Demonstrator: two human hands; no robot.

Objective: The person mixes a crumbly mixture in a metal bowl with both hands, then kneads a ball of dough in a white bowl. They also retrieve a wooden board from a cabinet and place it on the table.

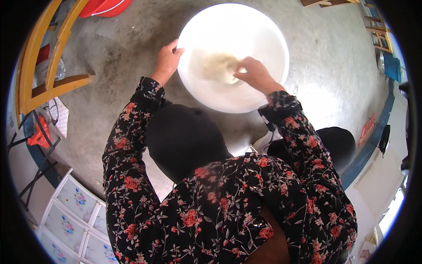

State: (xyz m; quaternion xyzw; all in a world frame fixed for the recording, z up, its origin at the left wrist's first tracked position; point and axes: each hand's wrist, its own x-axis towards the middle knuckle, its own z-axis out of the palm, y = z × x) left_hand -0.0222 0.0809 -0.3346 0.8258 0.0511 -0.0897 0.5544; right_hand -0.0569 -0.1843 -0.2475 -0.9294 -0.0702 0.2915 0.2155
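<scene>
A large white basin [263, 36] stands before me, and a pale mass that looks like dough [217, 66] lies in its bottom. My left hand [167, 61] grips the left rim, thumb on the inner side and fingers around the outside. Reaching in over the near right side, my right hand [256, 75] has its fingers curled and pinched at the right edge of the dough. Motion blurs those fingertips a little, and strong light washes out the far inside wall of the basin.
Concrete floor [329, 56] surrounds the basin. To the left stands a yellow wooden frame [54, 89], with a red plastic tub [105, 7] beyond it. A white drawer unit [71, 217] is at lower left. My black-clad knees [184, 138] are close to the basin's near side.
</scene>
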